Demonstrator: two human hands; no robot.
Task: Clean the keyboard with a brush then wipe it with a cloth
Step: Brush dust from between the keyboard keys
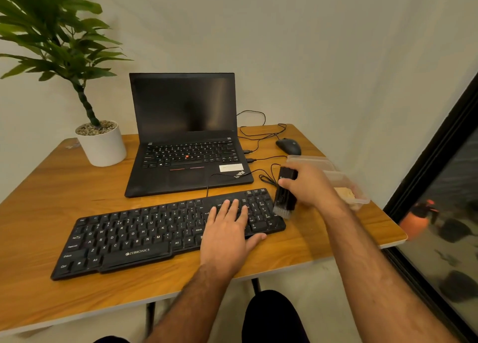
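Gripping light, stiff black plastic brush (285,192) mid-body w/ right hand (307,185), soft bristles down; left hand (227,229) flat, fingers straight, steadying light black plastic keyboard (144,236).

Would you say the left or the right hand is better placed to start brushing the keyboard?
Right hand: it already grips the brush, bristles down at the keyboard's right end. The left hand lies flat on the keys, steadying it.

Head-worn view, forward-down, near desk (77,187)
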